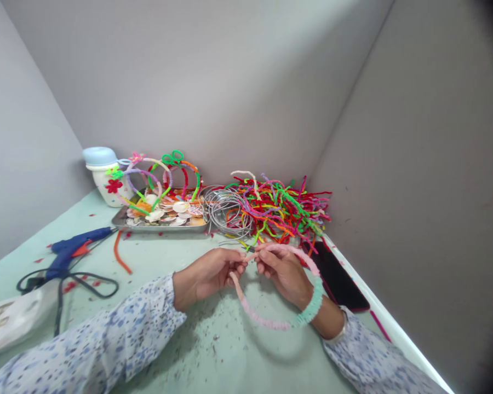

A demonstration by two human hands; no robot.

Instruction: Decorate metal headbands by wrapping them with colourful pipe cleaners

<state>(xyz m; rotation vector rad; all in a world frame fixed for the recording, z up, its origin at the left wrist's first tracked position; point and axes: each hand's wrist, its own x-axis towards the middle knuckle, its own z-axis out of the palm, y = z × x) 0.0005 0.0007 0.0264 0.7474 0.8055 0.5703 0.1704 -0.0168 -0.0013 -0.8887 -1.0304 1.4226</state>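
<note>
A round hoop (267, 324) wrapped in fuzzy pink, mint green and peach hangs below my hands, over the table. My right hand (285, 272) is closed around its upper pink part, near one end, and the hoop passes in front of my right wrist. My left hand (216, 272) has thumb and fingers pinched on a short peach strand that stretches between both hands. The hoop's other, peach end rests close to the fingers of my left hand.
Behind my hands lie a wire coil (225, 213), a pile of coloured pipe cleaners (287, 205) and a metal tray (164, 228) with finished hoops. A blue glue gun (68, 250), white bottle (107, 183) and plastic bag (16, 323) are left; a black phone (340, 279) is right.
</note>
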